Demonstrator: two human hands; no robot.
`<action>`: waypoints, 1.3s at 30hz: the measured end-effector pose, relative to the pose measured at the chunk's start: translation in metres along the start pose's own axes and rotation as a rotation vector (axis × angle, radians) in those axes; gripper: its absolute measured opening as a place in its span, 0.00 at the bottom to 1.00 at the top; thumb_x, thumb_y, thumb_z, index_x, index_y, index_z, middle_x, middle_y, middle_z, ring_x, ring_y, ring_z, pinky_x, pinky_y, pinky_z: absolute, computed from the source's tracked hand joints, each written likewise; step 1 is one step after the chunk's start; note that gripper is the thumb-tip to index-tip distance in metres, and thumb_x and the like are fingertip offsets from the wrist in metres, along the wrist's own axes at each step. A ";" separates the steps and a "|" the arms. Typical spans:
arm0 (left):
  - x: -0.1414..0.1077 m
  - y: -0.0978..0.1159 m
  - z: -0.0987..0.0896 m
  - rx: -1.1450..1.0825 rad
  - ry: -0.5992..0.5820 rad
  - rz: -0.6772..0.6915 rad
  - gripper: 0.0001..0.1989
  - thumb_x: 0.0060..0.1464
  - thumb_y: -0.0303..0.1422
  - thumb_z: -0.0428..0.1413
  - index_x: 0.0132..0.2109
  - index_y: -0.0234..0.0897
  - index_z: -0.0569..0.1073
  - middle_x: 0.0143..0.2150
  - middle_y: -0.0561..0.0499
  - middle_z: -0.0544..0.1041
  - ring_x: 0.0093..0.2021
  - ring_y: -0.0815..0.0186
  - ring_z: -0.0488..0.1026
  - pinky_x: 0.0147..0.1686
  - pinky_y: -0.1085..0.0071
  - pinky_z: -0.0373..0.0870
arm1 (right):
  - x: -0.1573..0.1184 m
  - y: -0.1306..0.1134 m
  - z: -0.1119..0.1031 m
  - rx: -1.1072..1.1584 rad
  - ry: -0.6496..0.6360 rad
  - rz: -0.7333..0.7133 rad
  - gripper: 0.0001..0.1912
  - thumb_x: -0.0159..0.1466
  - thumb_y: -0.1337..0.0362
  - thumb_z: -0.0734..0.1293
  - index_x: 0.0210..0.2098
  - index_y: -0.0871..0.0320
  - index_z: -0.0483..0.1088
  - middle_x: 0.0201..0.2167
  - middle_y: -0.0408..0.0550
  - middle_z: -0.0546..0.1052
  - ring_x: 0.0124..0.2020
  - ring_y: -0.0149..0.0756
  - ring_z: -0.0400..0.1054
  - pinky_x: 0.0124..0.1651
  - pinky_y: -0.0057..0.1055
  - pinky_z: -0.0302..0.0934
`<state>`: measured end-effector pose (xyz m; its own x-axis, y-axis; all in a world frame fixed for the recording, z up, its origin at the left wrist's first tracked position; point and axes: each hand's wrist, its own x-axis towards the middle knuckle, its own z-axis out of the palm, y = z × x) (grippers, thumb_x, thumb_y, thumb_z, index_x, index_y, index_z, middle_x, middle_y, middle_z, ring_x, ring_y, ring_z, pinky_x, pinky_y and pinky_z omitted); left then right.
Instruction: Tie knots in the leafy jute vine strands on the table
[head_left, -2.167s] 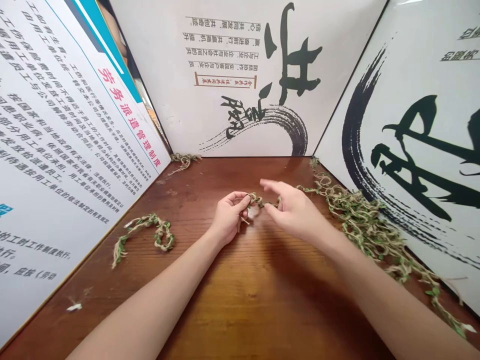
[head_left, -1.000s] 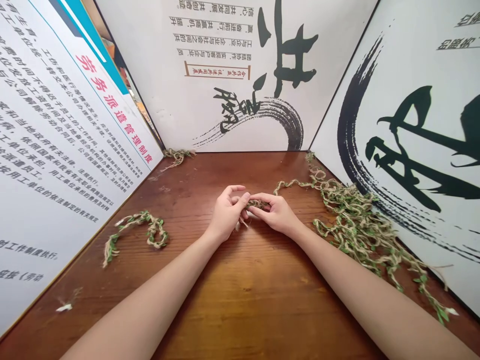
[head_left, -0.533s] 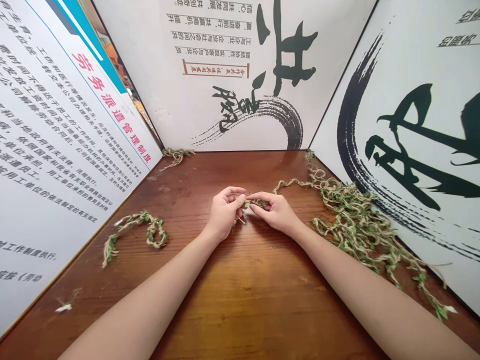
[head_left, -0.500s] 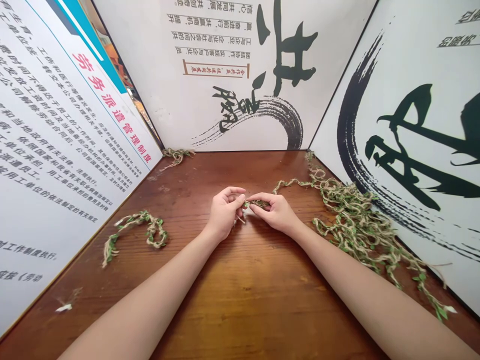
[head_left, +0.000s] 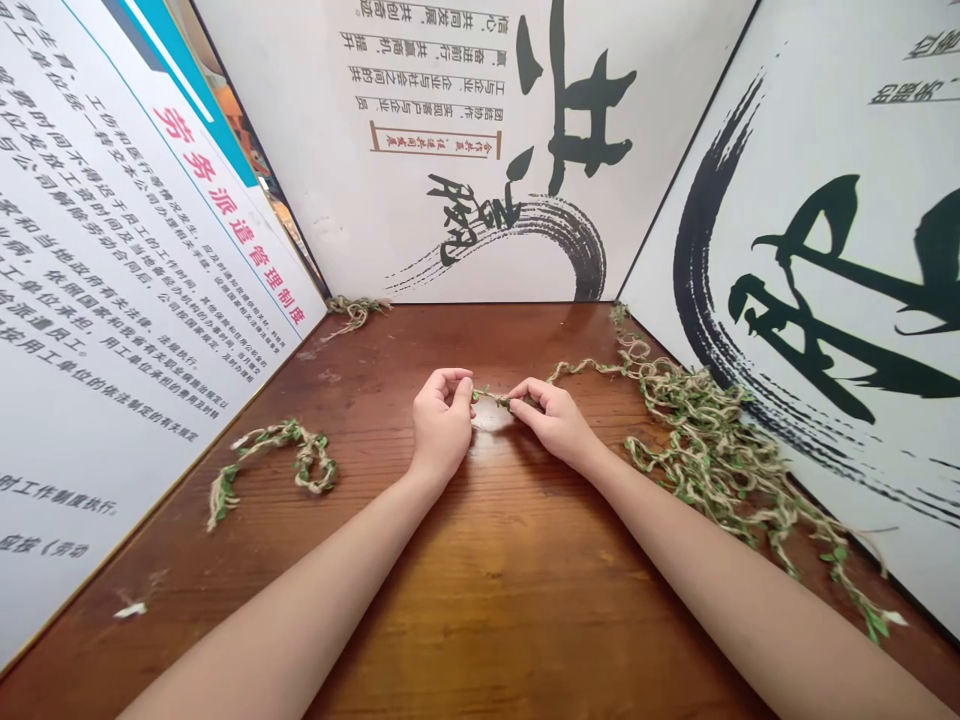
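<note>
Bright, diffuse light leaves pale glare on the table (head_left: 480,610), softly shadowed beside the right forearm (head_left: 697,520).

Bare left forearm (head_left: 315,590), bare right forearm (head_left: 720,560), narrowing wrists (head_left: 426,480), bare left hand (head_left: 441,420), bare right hand (head_left: 556,415)

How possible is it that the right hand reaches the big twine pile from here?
Probably yes: the twine pile lies to the right of the right hand, and nothing visible blocks the way, though that hand pinches a leafy strand.
</note>
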<state>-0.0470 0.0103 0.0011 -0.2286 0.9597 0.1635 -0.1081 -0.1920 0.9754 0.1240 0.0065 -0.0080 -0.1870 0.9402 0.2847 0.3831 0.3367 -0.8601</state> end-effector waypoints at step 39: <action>-0.002 0.000 -0.006 0.670 -0.197 0.320 0.10 0.64 0.30 0.53 0.33 0.36 0.75 0.32 0.49 0.78 0.34 0.63 0.73 0.39 0.66 0.66 | 0.000 0.001 0.008 -0.046 0.276 -0.092 0.11 0.65 0.62 0.64 0.46 0.56 0.70 0.30 0.45 0.76 0.31 0.36 0.71 0.38 0.33 0.63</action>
<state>-0.0527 0.0067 -0.0004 0.0331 0.9091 0.4153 0.5577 -0.3616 0.7471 0.1174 0.0063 -0.0121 0.0283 0.8819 0.4706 0.4175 0.4173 -0.8072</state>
